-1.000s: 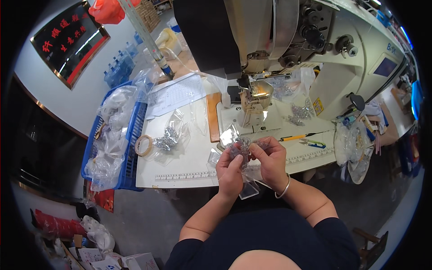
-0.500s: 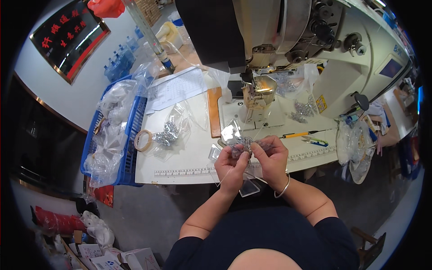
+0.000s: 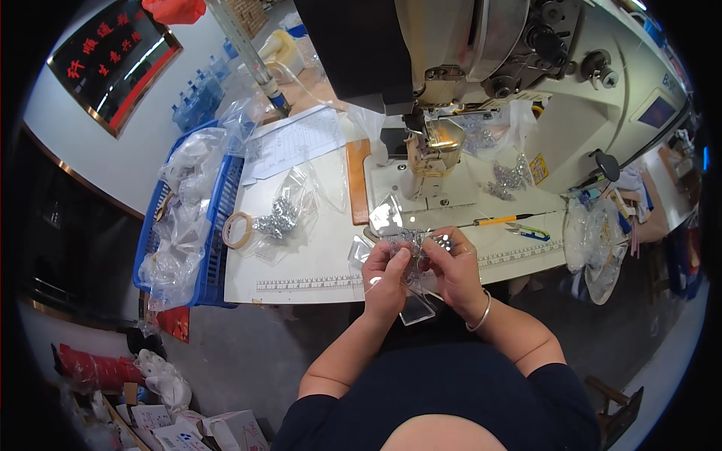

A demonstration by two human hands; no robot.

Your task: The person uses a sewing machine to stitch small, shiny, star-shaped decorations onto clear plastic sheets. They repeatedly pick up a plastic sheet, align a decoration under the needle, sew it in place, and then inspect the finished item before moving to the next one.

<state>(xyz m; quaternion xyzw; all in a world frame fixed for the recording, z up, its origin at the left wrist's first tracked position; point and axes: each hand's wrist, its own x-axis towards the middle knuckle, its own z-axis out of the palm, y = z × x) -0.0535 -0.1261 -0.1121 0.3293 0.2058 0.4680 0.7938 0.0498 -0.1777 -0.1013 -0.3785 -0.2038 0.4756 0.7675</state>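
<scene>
Left hand (image 3: pixel 386 272) and right hand (image 3: pixel 451 264) meeting at the tabletop (image 3: pixel 301 263) edge, both grips pinched on a silvery trim (image 3: pixel 412 242) between the fingertips, clear bag (image 3: pixel 415 308) hanging below.

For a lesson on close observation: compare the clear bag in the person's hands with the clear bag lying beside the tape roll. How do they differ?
The held bag is lifted and pinched between the left hand and the right hand; the table bag lies flat, untouched, next to the tape roll. The held bag looks smaller. Both are clear and hold small silvery pieces.
</scene>
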